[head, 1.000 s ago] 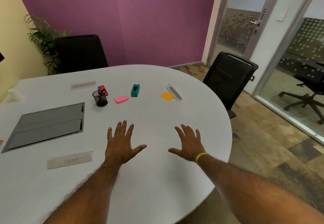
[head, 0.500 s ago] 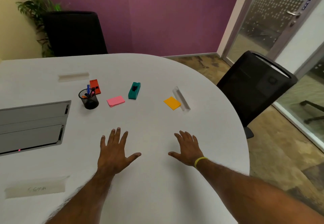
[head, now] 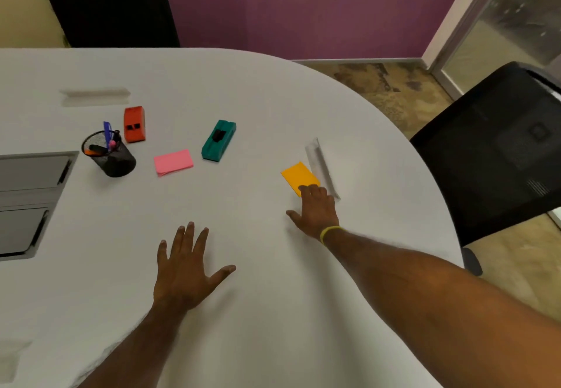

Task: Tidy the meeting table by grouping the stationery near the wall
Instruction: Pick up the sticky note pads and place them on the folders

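On the white table [head: 273, 108] lie an orange sticky-note pad [head: 299, 176], a pink sticky-note pad [head: 173, 162], a teal eraser block [head: 219, 140], a red-orange block [head: 134, 124] and a black mesh pen cup [head: 109, 154] with several pens. My right hand [head: 315, 211] reaches forward, its fingertips touching the near edge of the orange pad; it grips nothing. Flat on the table nearer to me rests my left hand [head: 185, 272], fingers spread and holding nothing.
A clear name-plate holder [head: 322, 167] lies just right of the orange pad, another [head: 94, 96] far left. A grey cable hatch [head: 30, 199] is set in the table at left. Black chairs stand at the right [head: 498, 150] and at the back [head: 106, 1], before the purple wall [head: 303, 8].
My right hand has slid forward from the table's near part to the orange pad. The view has tilted down and closer. My left hand has stayed flat.
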Demonstrator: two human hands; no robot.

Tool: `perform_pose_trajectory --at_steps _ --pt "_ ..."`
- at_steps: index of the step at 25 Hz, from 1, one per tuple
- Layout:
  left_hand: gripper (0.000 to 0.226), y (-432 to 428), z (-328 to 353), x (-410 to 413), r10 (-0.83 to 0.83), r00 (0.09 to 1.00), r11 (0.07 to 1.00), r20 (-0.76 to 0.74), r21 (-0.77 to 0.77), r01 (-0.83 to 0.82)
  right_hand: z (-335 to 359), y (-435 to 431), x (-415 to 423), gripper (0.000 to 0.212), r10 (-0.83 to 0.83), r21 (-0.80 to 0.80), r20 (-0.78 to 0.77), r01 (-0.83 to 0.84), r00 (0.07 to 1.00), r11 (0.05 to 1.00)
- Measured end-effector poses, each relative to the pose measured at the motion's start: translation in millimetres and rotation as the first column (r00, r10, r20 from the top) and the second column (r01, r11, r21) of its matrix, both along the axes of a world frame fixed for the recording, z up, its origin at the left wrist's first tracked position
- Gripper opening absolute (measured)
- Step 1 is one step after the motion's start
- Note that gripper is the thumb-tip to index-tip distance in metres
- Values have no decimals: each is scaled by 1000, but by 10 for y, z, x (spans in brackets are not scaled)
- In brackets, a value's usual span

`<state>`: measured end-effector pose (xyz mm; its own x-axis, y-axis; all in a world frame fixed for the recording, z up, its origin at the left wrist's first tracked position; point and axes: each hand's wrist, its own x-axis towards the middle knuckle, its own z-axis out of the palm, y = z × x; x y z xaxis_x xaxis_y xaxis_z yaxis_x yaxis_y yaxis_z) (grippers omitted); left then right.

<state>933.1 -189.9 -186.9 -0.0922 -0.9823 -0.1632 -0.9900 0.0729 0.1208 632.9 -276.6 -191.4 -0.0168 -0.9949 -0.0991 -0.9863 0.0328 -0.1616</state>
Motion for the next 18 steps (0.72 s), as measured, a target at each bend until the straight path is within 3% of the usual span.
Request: perform_pose_trajectory --at_steps 10,14,18 --pt "109 -550 -194 -230 11 999 1000 -46 -17 -11 -270 -1221 -137 59 23 100 -165 -6 986 995" --pt "108 -621 -251 -291 0 998 1000 -63 -24 -2 -320 -1301 -125 56 14 125 -139 4 990 992" --pt "107 -684 -258 -324 -6 996 1000 -88 -31 4 -278 -1366 -57 66 -119 134 -63 127 991 983"
